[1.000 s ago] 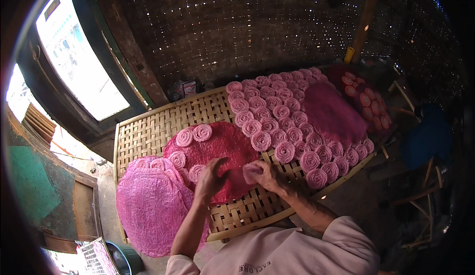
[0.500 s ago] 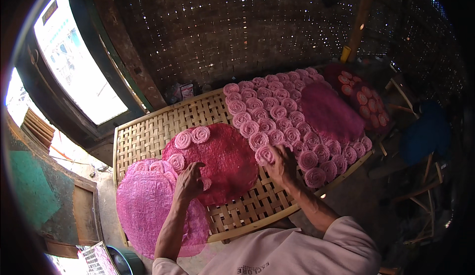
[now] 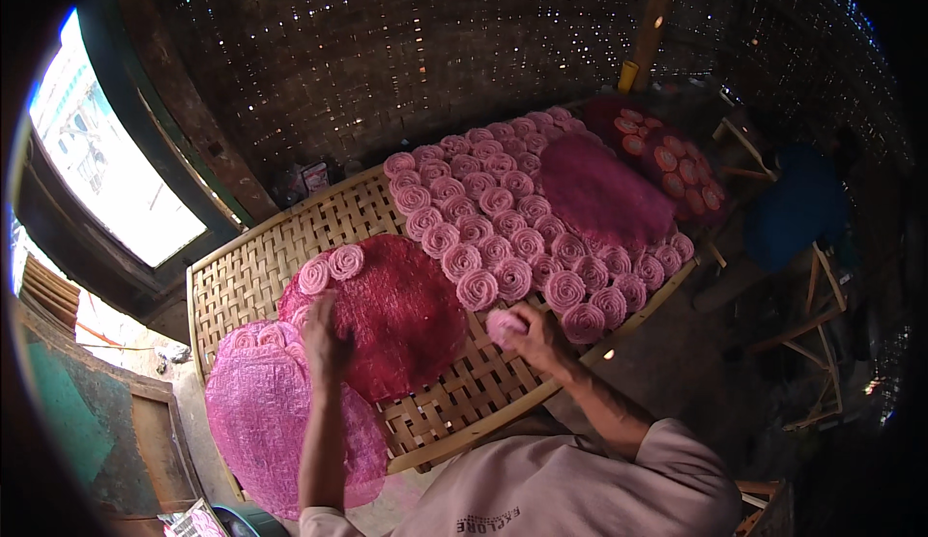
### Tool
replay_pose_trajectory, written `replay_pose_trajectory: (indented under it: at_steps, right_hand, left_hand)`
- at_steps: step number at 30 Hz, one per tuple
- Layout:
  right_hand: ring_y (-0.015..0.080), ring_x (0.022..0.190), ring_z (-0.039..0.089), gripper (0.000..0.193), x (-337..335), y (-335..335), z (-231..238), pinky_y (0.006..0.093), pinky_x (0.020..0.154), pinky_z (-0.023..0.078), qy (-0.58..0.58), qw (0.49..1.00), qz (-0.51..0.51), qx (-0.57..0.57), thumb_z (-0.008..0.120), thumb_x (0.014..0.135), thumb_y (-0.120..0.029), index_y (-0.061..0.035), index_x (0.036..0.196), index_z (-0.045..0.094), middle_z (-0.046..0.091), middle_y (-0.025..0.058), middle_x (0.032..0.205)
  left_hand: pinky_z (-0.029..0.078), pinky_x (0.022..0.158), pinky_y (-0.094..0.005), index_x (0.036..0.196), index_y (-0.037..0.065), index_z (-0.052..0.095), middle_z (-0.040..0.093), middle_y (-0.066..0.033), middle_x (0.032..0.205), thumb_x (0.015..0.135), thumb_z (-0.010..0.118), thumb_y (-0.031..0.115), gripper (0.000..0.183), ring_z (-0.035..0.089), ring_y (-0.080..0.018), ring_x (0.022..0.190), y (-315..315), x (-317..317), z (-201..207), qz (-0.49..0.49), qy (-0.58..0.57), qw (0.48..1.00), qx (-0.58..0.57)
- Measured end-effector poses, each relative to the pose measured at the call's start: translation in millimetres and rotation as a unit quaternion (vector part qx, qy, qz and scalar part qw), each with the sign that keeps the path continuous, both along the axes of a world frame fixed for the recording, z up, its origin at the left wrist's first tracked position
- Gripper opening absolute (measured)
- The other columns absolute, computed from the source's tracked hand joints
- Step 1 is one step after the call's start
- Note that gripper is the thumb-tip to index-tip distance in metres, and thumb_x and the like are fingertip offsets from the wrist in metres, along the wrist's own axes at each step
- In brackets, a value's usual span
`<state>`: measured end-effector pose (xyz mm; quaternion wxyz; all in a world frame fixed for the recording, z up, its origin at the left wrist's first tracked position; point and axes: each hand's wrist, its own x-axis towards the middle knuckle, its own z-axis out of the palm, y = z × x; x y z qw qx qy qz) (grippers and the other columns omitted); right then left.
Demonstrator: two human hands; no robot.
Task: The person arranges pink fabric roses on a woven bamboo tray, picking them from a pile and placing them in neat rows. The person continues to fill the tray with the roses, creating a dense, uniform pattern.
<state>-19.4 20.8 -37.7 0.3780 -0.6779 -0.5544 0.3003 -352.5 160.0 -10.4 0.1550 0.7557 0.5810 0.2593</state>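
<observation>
Pinched in my right hand (image 3: 541,341) is a pink rolled rosette (image 3: 506,327), above the woven bamboo surface beside rows of similar pink rosettes (image 3: 496,199). My left hand (image 3: 329,342) is over the left edge of a round crimson mat (image 3: 406,305), its fingers blurred and partly hidden. Next to its fingertips is another pink rosette, mostly covered by the hand. Two rosettes (image 3: 330,266) sit on the mat's upper left edge. A pink-magenta translucent round sheet (image 3: 256,416) lies under my left forearm, with several rosettes (image 3: 259,337) showing at its top.
The slatted bamboo table (image 3: 290,223) spans the middle. A magenta round sheet (image 3: 604,189) lies over the far right rosettes, near a dark red piece with orange-pink rosettes (image 3: 686,174). Wooden frames and a blue item (image 3: 797,203) stand right. A bright doorway (image 3: 111,160) is left.
My right hand has lifted a rosette away from the near left end of the rows. My left hand has moved off the crimson mat's middle toward its left edge. The view has shifted.
</observation>
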Motion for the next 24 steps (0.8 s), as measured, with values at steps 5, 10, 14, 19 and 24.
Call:
replay_pose_trajectory:
  at_steps: [5, 10, 14, 19, 24]
  right_hand:
    - [0.0378, 0.092, 0.066, 0.035, 39, 9, -10, 0.0452, 0.078, 0.053, -0.159, 0.985, -0.040, 0.047, 0.071, 0.085, -0.022, -0.0045, 0.113, 0.061, 0.067, 0.0178, 0.098]
    - [0.0356, 0.100, 0.062, 0.040, 42, 9, 2, 0.0439, 0.084, 0.052, -0.260, 0.961, -0.067, 0.059, 0.074, 0.083, -0.023, -0.0066, 0.117, 0.061, 0.061, 0.0153, 0.108]
    - [0.0346, 0.104, 0.060, 0.044, 17, 1, 15, 0.0433, 0.085, 0.051, -0.244, 0.955, -0.065, 0.152, 0.076, 0.081, -0.021, -0.0057, 0.119, 0.061, 0.060, 0.0139, 0.112]
    - [0.0291, 0.094, 0.065, 0.042, -29, -14, 20, 0.0390, 0.080, 0.053, -0.072, 0.986, 0.053, 0.140, 0.076, 0.082, -0.020, -0.0049, 0.120, 0.063, 0.062, 0.0127, 0.108]
    - [0.0233, 0.103, 0.067, 0.055, -72, 4, 13, 0.0359, 0.086, 0.054, 0.075, 0.977, 0.188, 0.066, 0.077, 0.084, -0.027, -0.0004, 0.128, 0.059, 0.064, 0.0162, 0.117]
  left_hand:
    - [0.037, 0.112, -0.0417, 0.137, 0.001, 0.052, 0.053, -0.0210, 0.141, 0.090, 0.054, 0.018, 0.050, 0.047, -0.0359, 0.135, 35, -88, -49, -0.042, 0.254, 0.963, 0.086]
    - [0.046, 0.092, -0.0467, 0.127, 0.002, 0.057, 0.063, -0.0194, 0.112, 0.078, 0.064, 0.013, 0.050, 0.060, -0.0371, 0.106, 30, -78, -40, -0.019, 0.131, 0.987, 0.091]
    - [0.049, 0.074, -0.0455, 0.083, 0.011, 0.071, 0.062, -0.0129, 0.088, 0.068, 0.069, 0.009, 0.015, 0.062, -0.0359, 0.087, 31, -90, -28, -0.031, 0.067, 0.997, 0.025]
    - [0.049, 0.069, -0.0431, 0.083, 0.008, 0.068, 0.061, -0.0132, 0.089, 0.074, 0.056, 0.008, 0.015, 0.062, -0.0348, 0.083, 14, -60, 23, -0.097, 0.069, 0.991, 0.057]
    - [0.059, 0.078, -0.0355, 0.090, 0.007, 0.070, 0.067, -0.0074, 0.102, 0.083, 0.067, 0.005, 0.008, 0.069, -0.0236, 0.091, -13, -27, 68, -0.098, -0.039, 0.992, -0.068]
